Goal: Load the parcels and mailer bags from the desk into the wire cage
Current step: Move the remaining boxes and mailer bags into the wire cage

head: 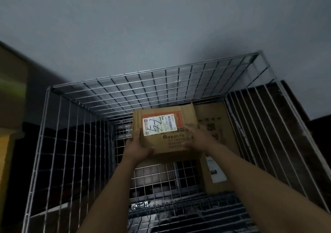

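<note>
Parcel (pixel 165 132) is down inside the wire cage (pixel 143 82), off its floor, just left of a bigger box (pixel 221 143). We hold its near corners with left hand (pixel 138 146) and right hand (pixel 198 139), fingers (pixel 192 130) curled round it. Lower it level, butt it against that box, then release.

A parcel (pixel 176 143) is inside the wire cage (pixel 143 82), left of a carton (pixel 221 143).

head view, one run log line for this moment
step: loading; left hand, right hand: hold labelled box; where: inside wire cage; neighbour: larger box at right
</note>
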